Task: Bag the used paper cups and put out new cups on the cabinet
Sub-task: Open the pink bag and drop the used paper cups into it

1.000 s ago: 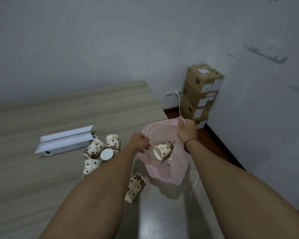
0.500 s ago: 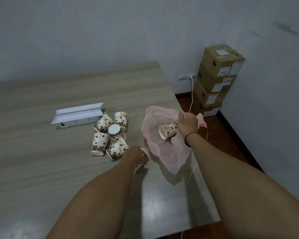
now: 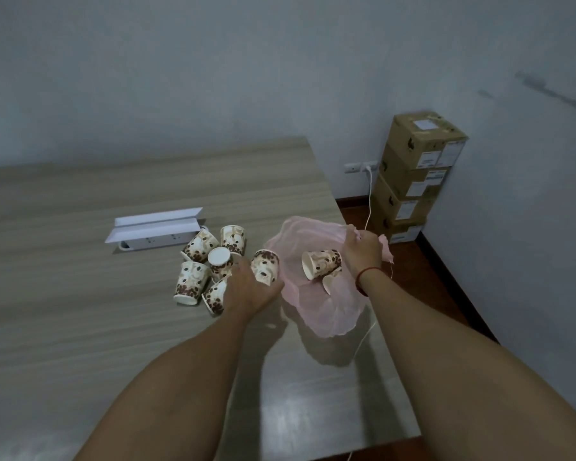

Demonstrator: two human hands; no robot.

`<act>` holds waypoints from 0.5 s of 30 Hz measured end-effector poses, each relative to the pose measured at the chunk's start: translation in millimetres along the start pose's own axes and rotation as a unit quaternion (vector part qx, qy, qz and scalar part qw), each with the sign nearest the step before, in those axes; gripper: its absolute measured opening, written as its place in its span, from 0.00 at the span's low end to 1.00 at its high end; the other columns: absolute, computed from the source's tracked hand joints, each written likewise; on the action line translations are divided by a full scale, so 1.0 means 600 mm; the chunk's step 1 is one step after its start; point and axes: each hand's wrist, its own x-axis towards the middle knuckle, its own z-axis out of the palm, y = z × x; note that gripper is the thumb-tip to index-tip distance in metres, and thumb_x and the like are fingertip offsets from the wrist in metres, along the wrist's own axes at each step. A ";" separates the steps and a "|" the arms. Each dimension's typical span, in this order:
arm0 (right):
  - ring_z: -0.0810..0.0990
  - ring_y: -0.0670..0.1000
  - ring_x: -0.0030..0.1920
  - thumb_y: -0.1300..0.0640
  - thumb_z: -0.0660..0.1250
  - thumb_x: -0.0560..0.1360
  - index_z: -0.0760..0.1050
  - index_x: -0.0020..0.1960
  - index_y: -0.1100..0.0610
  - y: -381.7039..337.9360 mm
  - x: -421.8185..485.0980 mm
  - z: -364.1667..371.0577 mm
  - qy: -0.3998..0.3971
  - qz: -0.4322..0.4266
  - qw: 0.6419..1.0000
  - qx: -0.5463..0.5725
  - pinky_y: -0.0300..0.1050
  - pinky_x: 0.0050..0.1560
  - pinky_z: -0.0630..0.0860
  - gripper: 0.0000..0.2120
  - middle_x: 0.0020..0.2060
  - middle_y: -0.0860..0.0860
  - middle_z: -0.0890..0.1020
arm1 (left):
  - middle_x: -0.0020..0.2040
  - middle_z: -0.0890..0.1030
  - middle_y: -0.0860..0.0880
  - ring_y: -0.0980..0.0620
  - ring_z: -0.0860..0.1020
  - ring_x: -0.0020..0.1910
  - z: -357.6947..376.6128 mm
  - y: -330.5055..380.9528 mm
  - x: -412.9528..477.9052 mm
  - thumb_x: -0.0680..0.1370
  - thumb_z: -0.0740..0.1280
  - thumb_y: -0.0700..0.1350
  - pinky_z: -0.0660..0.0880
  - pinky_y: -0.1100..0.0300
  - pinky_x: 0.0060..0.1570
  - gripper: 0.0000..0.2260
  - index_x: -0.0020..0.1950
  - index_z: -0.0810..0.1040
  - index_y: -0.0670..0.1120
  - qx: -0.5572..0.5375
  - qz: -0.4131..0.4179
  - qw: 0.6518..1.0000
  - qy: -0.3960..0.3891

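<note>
Several used paper cups [image 3: 198, 251] with a brown coffee-bean print lie in a heap on the wooden cabinet top [image 3: 80, 311]. My left hand [image 3: 251, 291] grips one such cup [image 3: 265, 267] right at the pink plastic bag's [image 3: 330, 311] left rim. My right hand [image 3: 361, 254], with a red string on its wrist, holds the bag's far rim up and open. Two cups lie inside the bag: one on its side [image 3: 321, 262] and another [image 3: 331, 282] partly under it.
A white power strip under a folded white paper [image 3: 153, 224] lies just behind the cup heap. A stack of cardboard boxes [image 3: 416, 174] stands on the floor at the right wall, beside a wall socket [image 3: 359, 167] with a white cable. The cabinet's right edge runs under the bag.
My left hand dropped from the bag's rim to the cabinet top, took a cup lying near the bag and lifted it to the bag's opening. My right hand kept holding the bag.
</note>
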 end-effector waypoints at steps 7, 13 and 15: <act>0.78 0.60 0.55 0.50 0.53 0.81 0.77 0.56 0.64 -0.020 0.003 0.013 -0.008 -0.009 1.000 0.020 0.43 0.47 0.65 0.21 0.54 0.62 0.80 | 0.54 0.77 0.48 0.47 0.78 0.52 -0.040 0.088 0.022 0.64 0.72 0.60 0.77 0.53 0.53 0.30 0.60 0.72 0.46 -0.091 0.015 0.994 -0.053; 0.78 0.60 0.54 0.50 0.53 0.81 0.77 0.54 0.66 -0.025 0.013 0.004 -0.003 -0.023 0.999 0.031 0.42 0.46 0.63 0.22 0.52 0.63 0.80 | 0.54 0.80 0.46 0.47 0.80 0.51 0.009 0.150 0.033 0.66 0.72 0.59 0.80 0.49 0.54 0.30 0.61 0.74 0.43 -0.187 -0.060 0.967 -0.165; 0.77 0.59 0.52 0.51 0.53 0.82 0.77 0.53 0.66 -0.027 0.014 -0.005 0.000 -0.030 0.999 0.023 0.42 0.46 0.63 0.21 0.52 0.63 0.80 | 0.54 0.81 0.45 0.45 0.80 0.52 0.034 0.164 0.033 0.68 0.69 0.62 0.79 0.50 0.54 0.29 0.60 0.76 0.43 -0.185 -0.069 0.949 -0.246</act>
